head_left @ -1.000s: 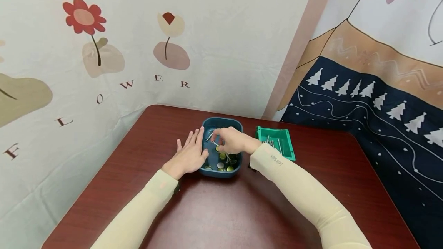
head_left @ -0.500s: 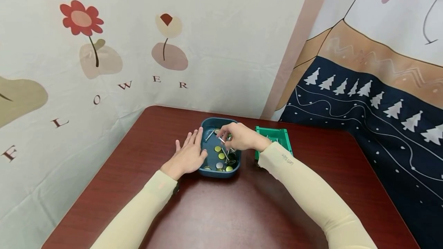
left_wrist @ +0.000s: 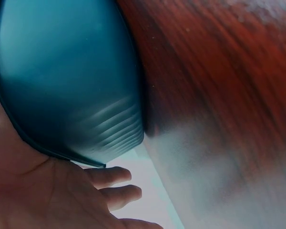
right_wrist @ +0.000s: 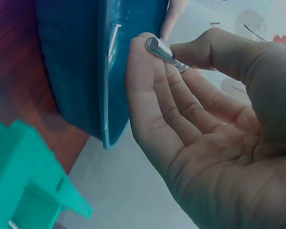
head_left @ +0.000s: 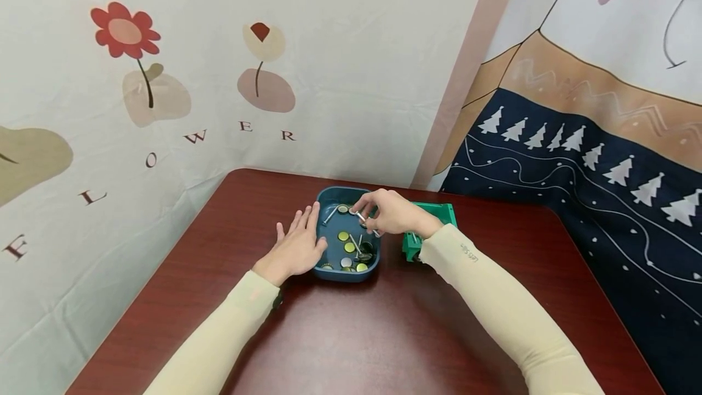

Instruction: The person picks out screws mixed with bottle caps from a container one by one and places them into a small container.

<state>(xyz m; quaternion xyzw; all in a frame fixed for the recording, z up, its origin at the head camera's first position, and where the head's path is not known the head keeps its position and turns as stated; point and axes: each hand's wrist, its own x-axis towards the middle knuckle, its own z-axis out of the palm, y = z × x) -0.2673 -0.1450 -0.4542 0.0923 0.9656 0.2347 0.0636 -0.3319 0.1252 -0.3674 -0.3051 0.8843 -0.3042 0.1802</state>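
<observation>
A blue rounded bin holds several bottle caps and loose silver bolts. Along the bin's left side lies my left hand, fingers straight and spread, its palm against the rim in the left wrist view. My right hand is over the bin's back right part. Between thumb and fingertips it pinches a short silver bolt, tilted, with one flat round end facing the right wrist camera. The right wrist view also shows another bolt lying inside the bin.
A green plastic box stands right of the bin, partly hidden by my right hand and sleeve. Both containers are on a dark red wooden table. Behind it hangs a printed cloth.
My right hand, pinching the bolt, has moved to the right and slightly up from the bin's middle, uncovering more caps and bolts. The left hand stays at the bin's side.
</observation>
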